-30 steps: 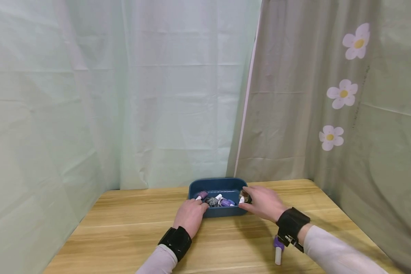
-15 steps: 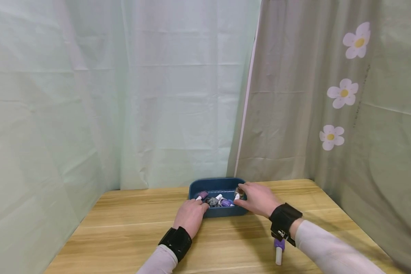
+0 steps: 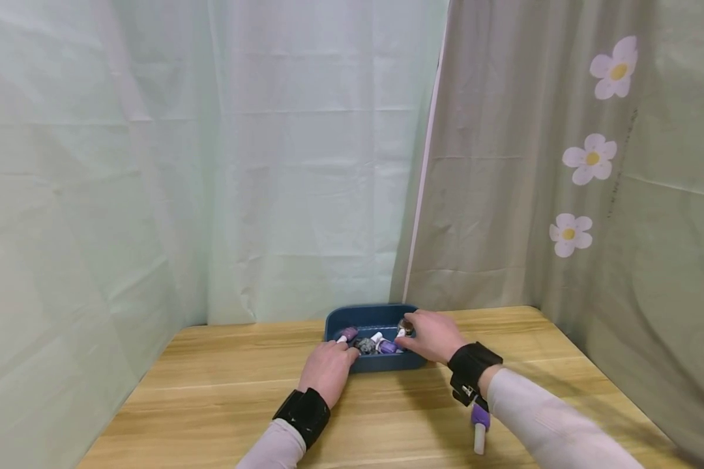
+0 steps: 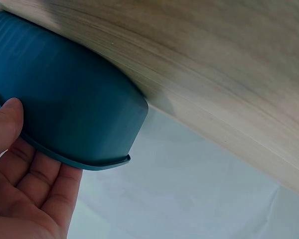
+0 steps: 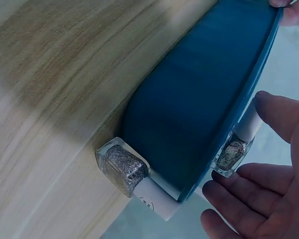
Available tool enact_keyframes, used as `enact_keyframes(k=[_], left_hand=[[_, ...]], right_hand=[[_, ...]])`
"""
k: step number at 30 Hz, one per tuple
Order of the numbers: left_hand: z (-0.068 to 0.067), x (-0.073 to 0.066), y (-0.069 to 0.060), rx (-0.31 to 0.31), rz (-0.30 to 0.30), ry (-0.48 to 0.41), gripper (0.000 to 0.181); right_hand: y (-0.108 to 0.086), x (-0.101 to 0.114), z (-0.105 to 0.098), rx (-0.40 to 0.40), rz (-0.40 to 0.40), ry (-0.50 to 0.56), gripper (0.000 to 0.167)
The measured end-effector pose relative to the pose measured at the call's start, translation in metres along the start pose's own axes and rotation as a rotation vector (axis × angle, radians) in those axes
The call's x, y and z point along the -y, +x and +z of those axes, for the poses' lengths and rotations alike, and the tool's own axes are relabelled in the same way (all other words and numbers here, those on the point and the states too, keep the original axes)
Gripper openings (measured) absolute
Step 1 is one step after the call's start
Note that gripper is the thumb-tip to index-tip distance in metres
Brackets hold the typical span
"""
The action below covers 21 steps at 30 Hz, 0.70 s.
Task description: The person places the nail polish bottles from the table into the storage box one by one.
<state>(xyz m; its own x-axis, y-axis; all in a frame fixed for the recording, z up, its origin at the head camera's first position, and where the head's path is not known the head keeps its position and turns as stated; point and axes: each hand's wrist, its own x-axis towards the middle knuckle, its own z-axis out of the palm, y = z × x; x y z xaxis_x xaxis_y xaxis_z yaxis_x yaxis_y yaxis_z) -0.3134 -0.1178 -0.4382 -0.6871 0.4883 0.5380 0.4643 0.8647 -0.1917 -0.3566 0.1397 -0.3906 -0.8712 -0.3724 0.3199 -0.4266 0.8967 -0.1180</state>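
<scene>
A dark blue bin (image 3: 387,362) sits at the table's back edge. My left hand (image 3: 326,371) grips its near rim at the left, thumb on the outer wall in the left wrist view. My right hand (image 3: 434,335) pinches a glitter nail polish bottle (image 5: 232,153) with a white cap between thumb and fingers, at the right of the bin's rim. Inside the bin lie a mauve bottle (image 3: 349,333), a grey glitter bottle (image 3: 365,346) and a purple bottle (image 3: 388,346). Another glitter nail polish bottle (image 5: 123,167) stands outside, its white cap leaning against the bin's end.
A purple nail polish bottle (image 3: 480,423) with a white cap lies on the wooden table (image 3: 223,391) under my right forearm. Pale curtains (image 3: 305,163) hang behind the table, and a flowered curtain (image 3: 651,273) closes off the right side.
My right hand has shifted left over the bin's right end, carrying the glitter nail polish bottle with it. The left hand keeps its hold on the rim.
</scene>
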Motion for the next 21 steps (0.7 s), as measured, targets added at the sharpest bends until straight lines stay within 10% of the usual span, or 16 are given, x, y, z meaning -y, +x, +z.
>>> enact_keyframes(k=[21], left_hand=[[0.0,-0.001,0.001,0.012,-0.01,0.001,0.022]], right_hand=[[0.012,0.002,0.013,0.076,0.048,-0.037,0.04]])
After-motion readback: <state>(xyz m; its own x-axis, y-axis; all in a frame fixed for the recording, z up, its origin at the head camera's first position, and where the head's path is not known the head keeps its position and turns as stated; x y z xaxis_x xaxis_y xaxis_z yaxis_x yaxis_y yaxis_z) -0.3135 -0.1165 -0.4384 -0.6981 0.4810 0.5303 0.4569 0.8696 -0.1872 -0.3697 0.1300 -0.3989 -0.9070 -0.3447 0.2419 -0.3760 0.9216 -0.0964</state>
